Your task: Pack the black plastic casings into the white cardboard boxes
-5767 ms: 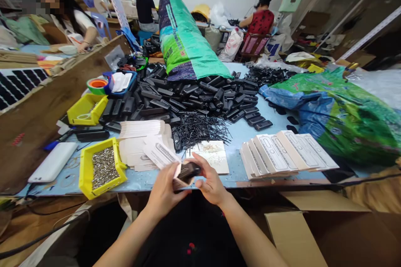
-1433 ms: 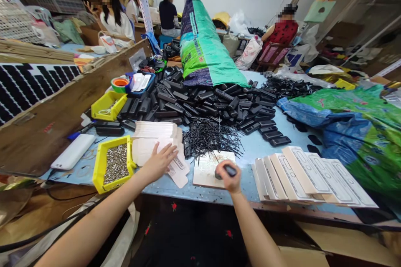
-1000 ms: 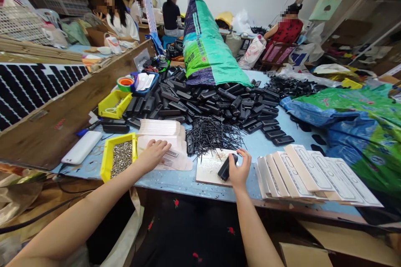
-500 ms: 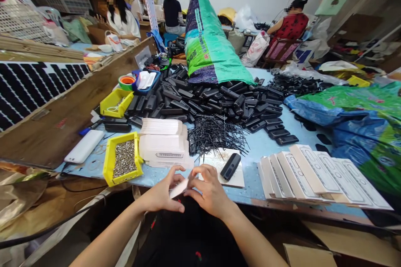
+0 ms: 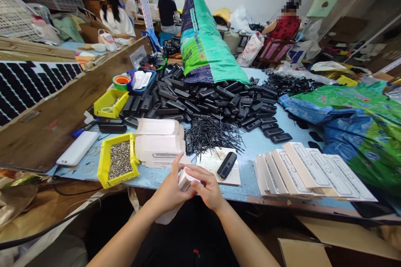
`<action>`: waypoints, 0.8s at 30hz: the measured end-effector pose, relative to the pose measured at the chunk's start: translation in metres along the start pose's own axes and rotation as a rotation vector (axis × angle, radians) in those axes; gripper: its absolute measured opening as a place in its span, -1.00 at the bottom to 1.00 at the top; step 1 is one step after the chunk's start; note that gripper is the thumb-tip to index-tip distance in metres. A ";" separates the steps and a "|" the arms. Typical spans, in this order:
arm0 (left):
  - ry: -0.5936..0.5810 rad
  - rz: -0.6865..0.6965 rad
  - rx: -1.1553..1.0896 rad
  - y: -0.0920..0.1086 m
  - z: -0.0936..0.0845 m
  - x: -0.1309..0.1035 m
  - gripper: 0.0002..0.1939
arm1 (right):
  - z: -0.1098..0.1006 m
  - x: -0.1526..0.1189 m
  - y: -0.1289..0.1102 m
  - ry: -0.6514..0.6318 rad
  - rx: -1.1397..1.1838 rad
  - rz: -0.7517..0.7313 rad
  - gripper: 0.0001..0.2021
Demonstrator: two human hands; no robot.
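Between both hands is a small white cardboard box, partly hidden by the fingers, with a flap hanging below. My left hand grips it from the left, index finger pointing up. My right hand closes over its top and right side. Just beyond the hands, a black oblong plastic device lies on a white square board. Flat white cartons are stacked beyond my left hand. Several folded white boxes with printed outlines lean in a row at the right.
A yellow bin of small metal parts stands near the left front edge, beside a white phone. Black devices are heaped across the middle, with thin black rods before them. A green sack rises behind. Several people sit farther back.
The white cardboard in my hands has gone from a thin, edge-on piece to a box shape with its end facing me. My right hand has moved over its top.
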State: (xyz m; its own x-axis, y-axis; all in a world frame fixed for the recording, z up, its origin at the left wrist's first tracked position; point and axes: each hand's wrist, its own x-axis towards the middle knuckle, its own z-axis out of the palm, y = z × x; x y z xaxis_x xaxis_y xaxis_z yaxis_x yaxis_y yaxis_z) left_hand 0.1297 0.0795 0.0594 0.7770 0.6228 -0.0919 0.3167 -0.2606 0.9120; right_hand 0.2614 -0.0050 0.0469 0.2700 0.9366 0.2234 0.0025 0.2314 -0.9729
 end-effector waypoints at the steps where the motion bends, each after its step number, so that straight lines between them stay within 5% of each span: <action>1: -0.021 -0.026 -0.010 0.000 0.001 0.001 0.04 | 0.000 0.000 -0.003 0.016 -0.006 0.027 -0.71; 8: -0.126 -0.032 0.013 0.008 -0.005 0.005 0.07 | 0.013 -0.008 -0.008 0.231 -0.030 0.075 -0.77; 12: -0.147 0.007 -0.043 0.006 0.002 0.009 0.05 | 0.010 -0.015 -0.005 0.172 -0.233 -0.135 -0.69; 16: -0.060 -0.139 -0.297 -0.013 -0.003 0.011 0.00 | -0.043 -0.017 0.005 -0.076 -0.652 -0.117 -0.58; 20: 0.021 -0.400 -0.913 -0.040 -0.028 0.008 -0.23 | -0.116 -0.018 0.011 -0.138 -1.186 0.074 -0.49; 22: 0.176 -0.448 -1.107 -0.048 -0.036 0.008 -0.47 | -0.129 -0.020 0.007 -0.145 -1.149 0.076 -0.59; 24: 0.384 -0.495 -1.193 -0.049 -0.033 0.009 -0.68 | -0.118 -0.021 0.000 0.019 -0.891 0.047 -0.72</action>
State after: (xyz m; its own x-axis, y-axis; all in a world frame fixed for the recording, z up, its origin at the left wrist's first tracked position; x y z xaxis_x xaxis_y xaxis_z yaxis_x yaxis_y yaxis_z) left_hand 0.1037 0.1224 0.0269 0.4574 0.6808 -0.5721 -0.2980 0.7235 0.6227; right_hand 0.3696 -0.0560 0.0351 0.3041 0.9338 0.1887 0.7364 -0.1048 -0.6684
